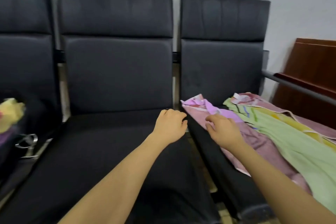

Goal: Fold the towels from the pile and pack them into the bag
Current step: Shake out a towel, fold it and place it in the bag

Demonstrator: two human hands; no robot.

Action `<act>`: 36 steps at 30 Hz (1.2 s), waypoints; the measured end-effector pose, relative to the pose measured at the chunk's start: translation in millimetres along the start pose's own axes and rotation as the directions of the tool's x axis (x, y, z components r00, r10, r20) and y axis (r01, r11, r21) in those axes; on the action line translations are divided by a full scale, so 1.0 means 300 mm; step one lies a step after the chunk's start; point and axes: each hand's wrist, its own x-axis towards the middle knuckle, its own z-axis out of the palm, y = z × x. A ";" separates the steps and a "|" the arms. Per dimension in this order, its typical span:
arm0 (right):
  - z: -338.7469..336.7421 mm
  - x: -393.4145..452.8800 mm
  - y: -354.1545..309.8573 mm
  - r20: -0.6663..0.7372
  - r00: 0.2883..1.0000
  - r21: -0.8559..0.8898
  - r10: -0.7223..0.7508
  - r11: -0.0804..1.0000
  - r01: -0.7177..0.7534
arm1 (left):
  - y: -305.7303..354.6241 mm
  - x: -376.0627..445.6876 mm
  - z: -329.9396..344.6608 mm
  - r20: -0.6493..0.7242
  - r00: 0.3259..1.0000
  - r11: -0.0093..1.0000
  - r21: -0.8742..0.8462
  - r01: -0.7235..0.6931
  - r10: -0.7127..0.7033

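Note:
A pile of towels lies on the right seat: a pink-purple towel (205, 107) at its left edge, a green towel (283, 138) across the middle, and a dusty pink one (309, 122) under them. My right hand (223, 129) hovers over the pink-purple towel with its fingers spread and relaxed, holding nothing. My left hand (171, 125) is over the right edge of the middle seat, fingers curled, with nothing in it. A black bag (27, 114) stands on the left seat with a yellow towel (11, 112) and something purple showing in it.
Three black padded chairs stand in a row against a pale wall; the middle seat (101, 151) is bare. A metal armrest (291, 83) and a dark wooden panel (312, 71) bound the right side. Metal buckles (27, 142) hang from the bag.

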 end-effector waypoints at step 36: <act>-0.131 -0.054 0.302 -0.360 0.909 0.612 0.211 0.789 0.059 | 0.439 0.195 0.106 -0.056 0.943 0.495 -0.860 0.121 -0.327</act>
